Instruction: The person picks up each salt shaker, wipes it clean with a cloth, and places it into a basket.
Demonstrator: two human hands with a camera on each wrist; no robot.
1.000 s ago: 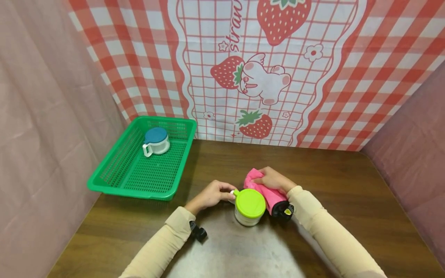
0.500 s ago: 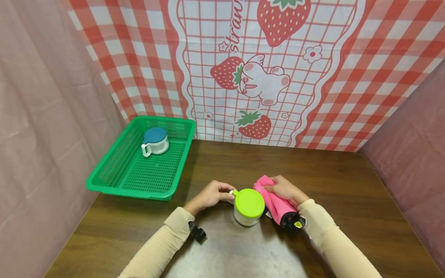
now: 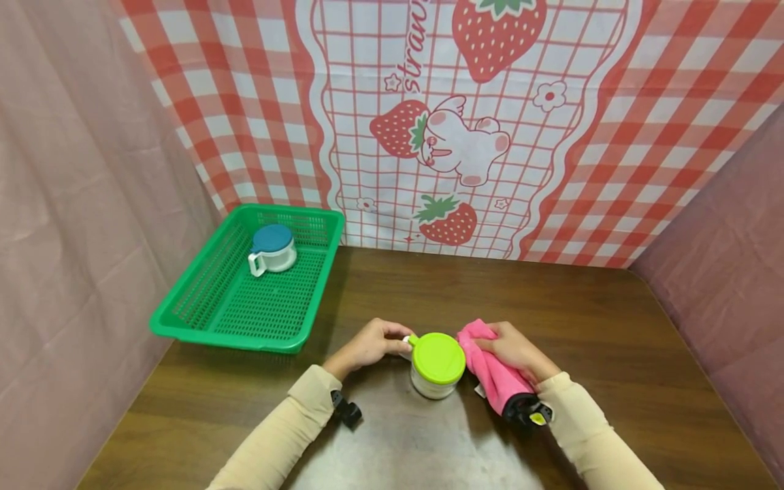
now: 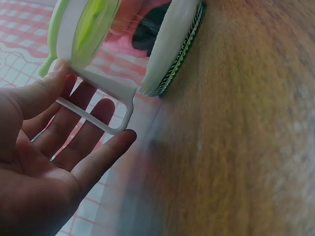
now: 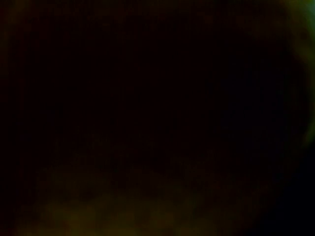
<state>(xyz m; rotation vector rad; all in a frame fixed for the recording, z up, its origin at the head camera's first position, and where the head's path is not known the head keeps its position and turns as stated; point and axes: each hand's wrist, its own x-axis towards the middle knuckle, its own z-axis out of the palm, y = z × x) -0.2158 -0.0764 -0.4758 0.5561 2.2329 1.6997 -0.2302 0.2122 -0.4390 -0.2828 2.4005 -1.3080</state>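
A jar with a lime-green lid [image 3: 438,358] stands upright on the table. My left hand [image 3: 370,344] pinches its white handle; in the left wrist view the thumb of the left hand [image 4: 54,132] presses near the top of the handle [image 4: 93,118], with the fingers behind it. Just right of the jar, my right hand [image 3: 516,348] grips a bunched pink cloth [image 3: 495,371], its fingers partly hidden in the folds. The right wrist view is almost wholly dark.
A green basket [image 3: 311,299] stands at the left on the wooden table [image 3: 392,286], holding a jar with a blue lid [image 3: 273,239] and white handle. A red-and-white checked cloth with strawberries [image 3: 392,197] hangs behind; pink curtains hang at both sides.
My right hand has moved right and toward the front with the pink cloth, away from the jar's side. The left hand and the green-lidded jar have hardly moved.
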